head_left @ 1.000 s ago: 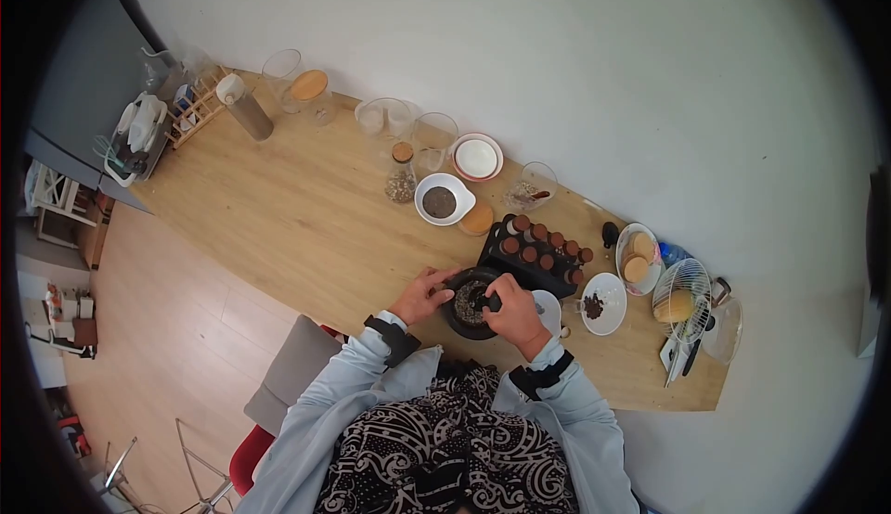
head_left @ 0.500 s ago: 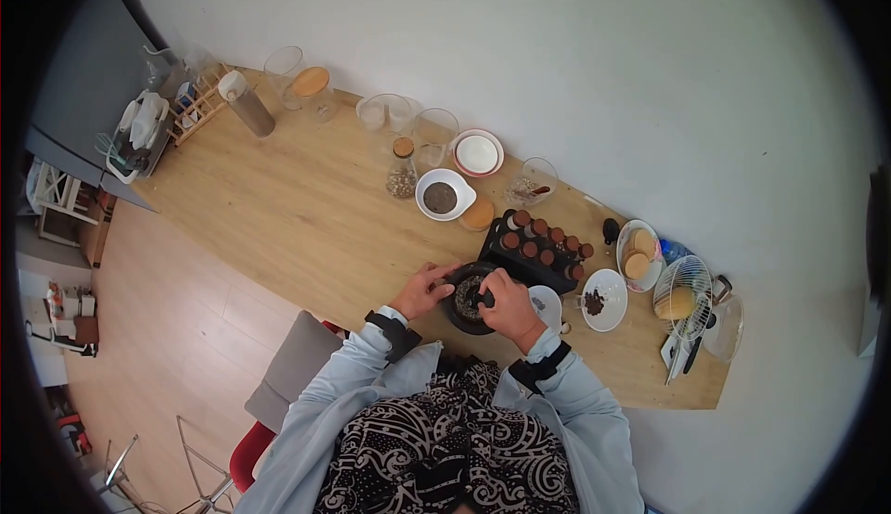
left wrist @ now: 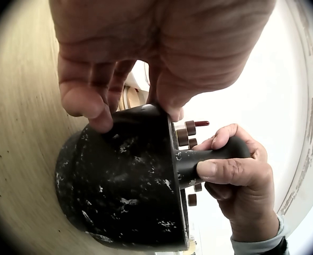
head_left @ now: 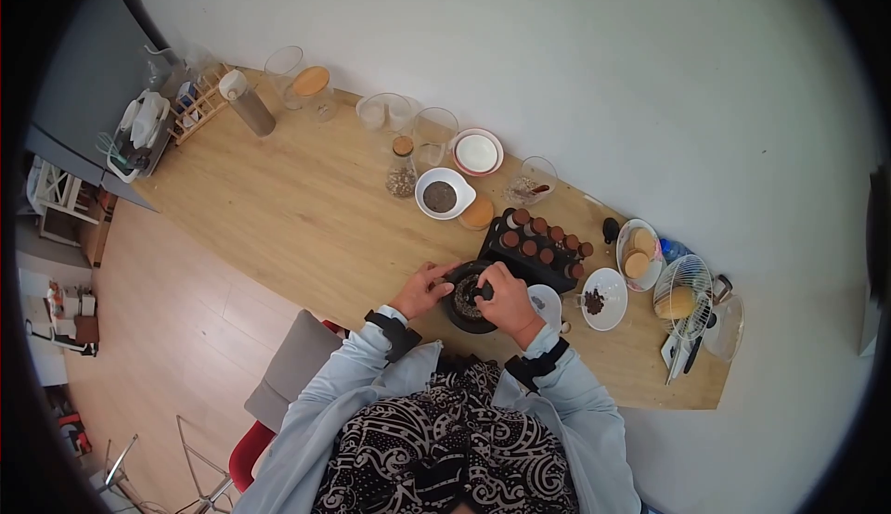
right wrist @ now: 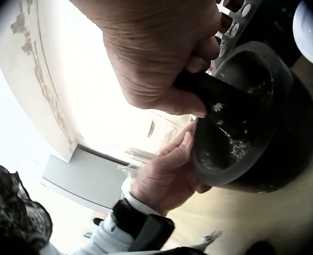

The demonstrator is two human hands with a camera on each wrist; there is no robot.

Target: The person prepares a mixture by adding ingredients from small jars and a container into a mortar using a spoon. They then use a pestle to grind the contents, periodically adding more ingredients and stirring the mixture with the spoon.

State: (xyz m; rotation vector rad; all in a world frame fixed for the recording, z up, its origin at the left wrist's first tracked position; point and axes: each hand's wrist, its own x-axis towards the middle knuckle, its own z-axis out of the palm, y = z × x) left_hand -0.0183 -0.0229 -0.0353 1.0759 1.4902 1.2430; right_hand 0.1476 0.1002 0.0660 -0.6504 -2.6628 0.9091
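So my right hand (head_left: 509, 302) is wrapped round the pestle (left wrist: 187, 166), thumb along one side of it and fingers curled round the other, pretty snug. The pestle sits down inside the mortar (left wrist: 130, 178), handle poking out of the mouth. The mortar's black with whitish scuffs on the outside, and it stands on the table (head_left: 325, 226) right in front of me. There's a bit of crushed stuff (right wrist: 239, 150) in the bottom, pale flecks mixed with dark; I can't tell what it is.

Left hand (head_left: 424, 291) has the mortar by its left side: fingertips bent against the outer wall, thumb up at the rim, so it's a hold and not a flat palm.

Going round the mortar: the rack (head_left: 520, 270) of brown-capped bottles is just beyond it, a bit to the right. A white dish (head_left: 549, 308) sits just right of it, partly behind my right hand. Further right of the mortar is a bowl (head_left: 613, 315) with dark bits in it, then the wire basket (head_left: 682, 327) with something yellow in it, well off. Past the mortar on the far side there's a spouted bowl (head_left: 464, 200) of dark stuff, between a corked jar (head_left: 401, 180) and a wooden lid (head_left: 478, 214).
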